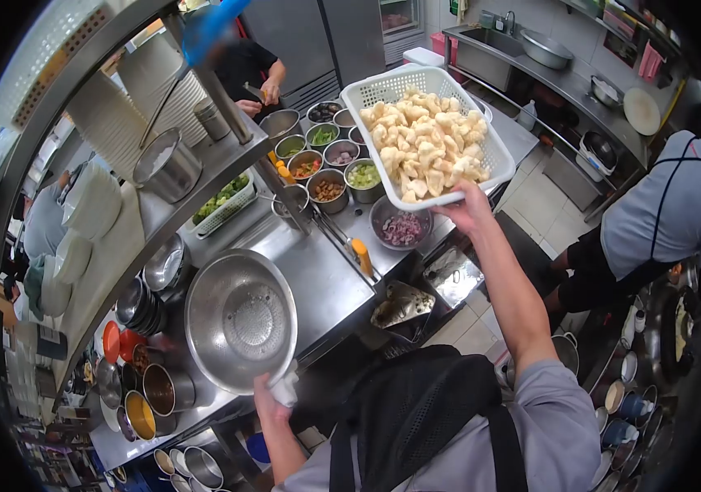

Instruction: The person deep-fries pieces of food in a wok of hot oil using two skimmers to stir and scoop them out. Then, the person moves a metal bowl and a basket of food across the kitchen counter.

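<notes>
My right hand grips the near rim of a white perforated basket heaped with pale, lumpy food pieces. The basket is held up over the right end of the steel counter. At the lower left, my left hand holds the near rim of a wide steel bowl, with a white cloth bunched beside the fingers. Nothing but small dents or drops shows inside the bowl. A bowl of chopped red onion stands below the basket.
Several steel pots of cut vegetables and orange-handled tongs lie on the counter. A metal shelf with plates rises at left. One person stands across the counter, another at the right by the stove.
</notes>
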### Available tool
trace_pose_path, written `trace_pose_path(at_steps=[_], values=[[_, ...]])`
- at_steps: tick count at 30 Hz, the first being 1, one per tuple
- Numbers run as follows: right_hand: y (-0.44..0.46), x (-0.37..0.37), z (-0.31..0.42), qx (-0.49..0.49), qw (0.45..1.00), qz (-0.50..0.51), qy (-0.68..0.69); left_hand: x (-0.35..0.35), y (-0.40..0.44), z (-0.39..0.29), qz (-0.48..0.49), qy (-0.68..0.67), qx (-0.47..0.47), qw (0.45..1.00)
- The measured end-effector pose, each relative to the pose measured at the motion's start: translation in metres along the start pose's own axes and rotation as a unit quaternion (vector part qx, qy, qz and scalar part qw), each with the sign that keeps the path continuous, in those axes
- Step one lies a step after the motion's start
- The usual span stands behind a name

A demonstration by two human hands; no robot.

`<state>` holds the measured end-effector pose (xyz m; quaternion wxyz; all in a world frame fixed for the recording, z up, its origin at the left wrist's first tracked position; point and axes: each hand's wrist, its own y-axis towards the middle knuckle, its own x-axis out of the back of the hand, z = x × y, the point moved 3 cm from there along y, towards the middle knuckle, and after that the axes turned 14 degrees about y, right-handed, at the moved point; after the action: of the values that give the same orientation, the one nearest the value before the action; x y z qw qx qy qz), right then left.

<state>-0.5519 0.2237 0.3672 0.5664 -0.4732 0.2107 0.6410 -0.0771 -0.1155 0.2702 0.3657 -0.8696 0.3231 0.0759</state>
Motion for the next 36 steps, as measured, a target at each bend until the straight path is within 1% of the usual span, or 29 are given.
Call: trace_pose_path(at_steps=[1, 2, 3, 5, 10, 12, 15, 18, 19, 20, 21, 22, 24, 25, 26, 27, 28, 29, 30, 31, 32, 34, 35, 36], values=[[0.018, -0.002, 0.003, -0.007, 1.0, 0.01, 0.002, -0.005, 0.004, 0.002, -0.016, -0.003, -0.004, 1.0], [0.036, -0.003, 0.005, -0.007, 1.0, -0.002, -0.002, -0.009, 0.007, 0.006, -0.033, -0.007, -0.01, 0.999], [0.057, -0.008, 0.007, -0.006, 1.0, -0.01, -0.006, -0.009, 0.013, 0.011, -0.03, -0.008, -0.009, 0.999], [0.103, -0.01, 0.01, -0.003, 1.0, -0.01, -0.019, -0.03, 0.011, 0.015, -0.055, -0.02, -0.025, 0.998], [0.202, -0.027, -0.01, -0.062, 0.997, -0.004, -0.036, -0.071, -0.013, 0.04, -0.125, -0.042, -0.053, 0.99], [0.236, -0.034, -0.023, -0.095, 0.995, -0.026, -0.032, -0.092, -0.035, 0.047, -0.126, -0.05, -0.062, 0.989], [0.262, -0.05, -0.034, -0.127, 0.989, -0.037, -0.066, -0.127, -0.066, 0.05, -0.158, -0.046, -0.058, 0.985], [0.289, -0.041, -0.044, -0.168, 0.983, -0.031, -0.073, -0.162, -0.095, 0.046, -0.171, -0.025, -0.057, 0.983], [0.292, -0.042, -0.047, -0.18, 0.981, -0.014, -0.072, -0.179, -0.102, 0.044, -0.2, -0.021, -0.051, 0.978], [0.293, -0.04, -0.05, -0.189, 0.979, -0.002, -0.071, -0.19, -0.107, 0.042, -0.206, -0.012, -0.054, 0.977], [0.293, -0.037, -0.05, -0.195, 0.978, 0.009, -0.071, -0.2, -0.11, 0.041, -0.208, -0.002, -0.054, 0.977], [0.284, -0.04, -0.045, -0.199, 0.977, 0.042, -0.068, -0.209, -0.111, 0.038, -0.208, 0.009, -0.051, 0.977], [0.268, -0.037, -0.028, -0.196, 0.957, 0.013, -0.212, -0.233, -0.111, 0.035, -0.192, 0.028, -0.041, 0.98], [0.231, -0.041, -0.003, -0.148, 0.935, 0.058, -0.317, -0.254, -0.112, 0.031, -0.181, 0.03, -0.035, 0.982], [0.193, -0.047, 0.021, -0.12, 0.909, 0.133, -0.376, -0.271, -0.11, 0.028, -0.169, 0.031, -0.03, 0.985], [0.167, -0.039, 0.028, -0.138, 0.905, 0.171, -0.365, -0.284, -0.104, 0.028, -0.142, 0.038, -0.021, 0.989], [0.126, -0.035, 0.049, -0.199, 0.894, 0.25, -0.314, -0.305, -0.098, 0.024, -0.111, 0.06, -0.013, 0.992], [0.091, -0.031, 0.071, -0.236, 0.852, 0.332, -0.329, -0.332, -0.092, 0.018, -0.082, 0.081, -0.003, 0.993], [0.061, -0.029, 0.088, -0.244, 0.825, 0.391, -0.327, -0.356, -0.083, 0.013, -0.052, 0.102, 0.008, 0.993], [0.04, -0.029, 0.102, -0.266, 0.812, 0.409, -0.321, -0.374, -0.07, 0.009, -0.028, 0.109, 0.028, 0.993], [0.03, -0.024, 0.107, -0.309, 0.852, 0.365, -0.211, -0.391, -0.053, 0.006, -0.001, 0.117, 0.044, 0.992], [0.033, -0.019, 0.129, -0.261, 0.886, 0.319, -0.213, -0.417, -0.008, 0.004, 0.079, 0.124, 0.047, 0.988], [0.035, -0.016, 0.132, -0.198, 0.916, 0.277, -0.21, -0.432, 0.017, 0.003, 0.069, 0.156, 0.023, 0.985], [0.047, -0.009, 0.129, -0.165, 0.938, 0.233, -0.195, -0.451, 0.042, 0.003, 0.06, 0.187, -0.002, 0.981]])
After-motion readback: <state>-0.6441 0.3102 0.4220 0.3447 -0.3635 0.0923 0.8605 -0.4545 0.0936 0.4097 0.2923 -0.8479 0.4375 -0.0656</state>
